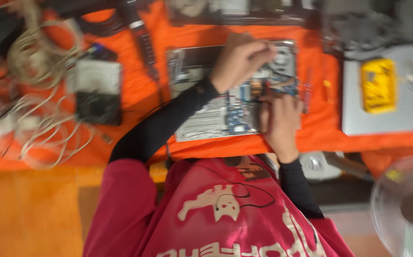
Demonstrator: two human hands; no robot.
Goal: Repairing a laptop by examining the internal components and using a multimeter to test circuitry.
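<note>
Left fingers: curled together into a loose fist above the opened laptop; blur hides whether they pinch anything, so I cannot tell what, if anything, they hold.
Left hand (239, 59): raised over the upper middle of the laptop, knuckles toward the camera, the black sleeve running back down to the red shirt.
Right fingers: bent down onto the circuit board, tips close together near a small dark red part; whether they clamp it I cannot tell.
Right hand (280, 121): resting on the lower right part of the laptop, wrist at its near edge, black sleeve behind it.
Opened laptop (206, 102): lies flat on the orange cloth, its cover off, silver frame and blue circuit board (244, 102) showing between the two hands.
Orange cloth (135, 85): covers the table under everything.
Black box (97, 90): left of the laptop, with a pale top half and a dark lower half.
Cables (40, 95): a pale tangle at the far left, overlapping the cloth.
Grey closed laptop (406, 114): at the right, apart from the opened one, with a yellow meter (379, 85) lying on it.
Fan (406, 204): white, at the lower right corner, blurred.
Red shirt (216, 209): fills the lower middle, with a pale print.
</note>
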